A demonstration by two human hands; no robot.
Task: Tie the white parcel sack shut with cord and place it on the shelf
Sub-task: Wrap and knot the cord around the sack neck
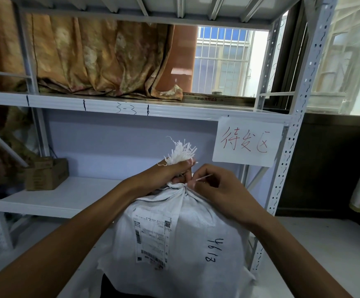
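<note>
A white metal rack (pixel 290 108) filled the view, its upper shelf (pixel 110 105) marked "3-3" in black pen and its lower shelf (pixel 67 196) bare but for a brown box (pixel 45 174) at the left end. An orange patterned curtain (pixel 88 59) hung behind the upper shelf, its hem bunched on the board, and beside it a barred window (pixel 222 61) let in daylight. A paper sign (pixel 246 141) with red handwritten characters hung from the upper shelf's front edge, near the right post.

The sack (pixel 174 244) stood upright in front of the rack, below the lower shelf's level and not on it, its bottom cut off by the frame edge. It bore a printed shipping label (pixel 152 237) and the number "8194" or similar written sideways in black; the digits were hard to read. Its neck was gathered tight into a throat, and a frayed white tuft (pixel 181 152) stuck up above.

The left hand (pixel 166 173) was closed in a fist around the gathered neck, just under the tuft. The right hand (pixel 215 186) sat just beside it, thumb and forefinger pinched on a thin pale cord (pixel 203 177), which ran from the neck to those fingertips. Whether the cord was wound around the neck already could not be told.
</note>
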